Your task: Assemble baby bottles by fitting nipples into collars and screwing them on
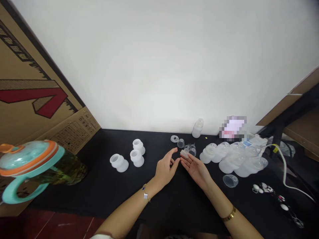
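My left hand (165,167) lies on the black table (99,189), fingers loosely curled and apart, its fingertips close to my right hand. My right hand (195,167) is palm up with fingers stretched out, and a small whitish part (184,153) rests at its fingertips. Just beyond the fingertips sit several small clear plastic pieces (190,149). Three white silicone cups (136,155) stand to the left of my hands.
A heap of translucent dome parts (234,157) lies at the right, with one clear cap (230,181) in front. A small white bottle (197,128) stands by the wall. A teal and orange jug (32,166) and a cardboard box (37,96) are at the left; a white cable (284,169) runs at the right.
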`<state>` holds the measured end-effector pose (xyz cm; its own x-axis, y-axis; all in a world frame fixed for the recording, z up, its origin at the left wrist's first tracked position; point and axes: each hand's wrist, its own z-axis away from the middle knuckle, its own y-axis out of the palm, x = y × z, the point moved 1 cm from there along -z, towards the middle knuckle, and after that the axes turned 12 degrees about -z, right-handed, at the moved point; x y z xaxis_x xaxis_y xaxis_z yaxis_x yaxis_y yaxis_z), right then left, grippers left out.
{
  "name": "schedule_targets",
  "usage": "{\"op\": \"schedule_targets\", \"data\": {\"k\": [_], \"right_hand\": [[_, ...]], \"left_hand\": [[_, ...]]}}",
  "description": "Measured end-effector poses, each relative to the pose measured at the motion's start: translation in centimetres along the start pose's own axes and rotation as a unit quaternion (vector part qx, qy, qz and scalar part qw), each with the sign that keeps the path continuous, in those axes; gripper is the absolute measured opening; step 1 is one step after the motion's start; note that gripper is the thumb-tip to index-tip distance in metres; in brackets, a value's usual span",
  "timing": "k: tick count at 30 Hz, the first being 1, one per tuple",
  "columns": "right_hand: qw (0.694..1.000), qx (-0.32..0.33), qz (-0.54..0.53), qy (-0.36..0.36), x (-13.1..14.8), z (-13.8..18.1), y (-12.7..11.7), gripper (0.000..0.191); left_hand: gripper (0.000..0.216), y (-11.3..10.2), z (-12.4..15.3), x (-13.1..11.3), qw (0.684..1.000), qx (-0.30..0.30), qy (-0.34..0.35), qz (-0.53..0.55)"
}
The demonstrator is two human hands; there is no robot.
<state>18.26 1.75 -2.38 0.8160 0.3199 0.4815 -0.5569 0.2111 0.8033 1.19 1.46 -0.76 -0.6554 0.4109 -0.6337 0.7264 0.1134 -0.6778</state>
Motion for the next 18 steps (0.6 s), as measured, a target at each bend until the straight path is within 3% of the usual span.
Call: {"op": "schedule_targets", "data": {"k": [3, 6, 9, 13, 18], "right_hand": [[1.0, -0.024, -0.005, 0.019, 0.2, 0.0, 0.0, 0.013], [0.999, -0.03, -0.001, 0.031, 0.3, 0.0, 0.1, 0.02], [0.999, -0.029, 0.004, 0.032, 0.4, 0.2, 0.2, 0.023], [0.999, -0.025, 0.004, 0.028, 0.4, 0.4, 0.5, 0.023], [0.999, -0.02, 0.012, 0.022, 0.4, 0.4, 0.6, 0.022]], "left_hand": [[0.039, -0.8, -0.4, 0.0, 0.993, -0.066, 0.036, -0.095], [0.04, -1.9, -1.1, 0.3, 0.961, -0.139, 0.083, -0.223], [0.041, -3.3, -2.1, 1.0, 0.923, -0.186, 0.035, -0.336], [0.045, -5.5, -3.0, 2.3, 0.881, -0.238, -0.047, -0.406], [0.047, -7.5, -3.3, 3.5, 0.858, -0.238, -0.134, -0.436]]}}
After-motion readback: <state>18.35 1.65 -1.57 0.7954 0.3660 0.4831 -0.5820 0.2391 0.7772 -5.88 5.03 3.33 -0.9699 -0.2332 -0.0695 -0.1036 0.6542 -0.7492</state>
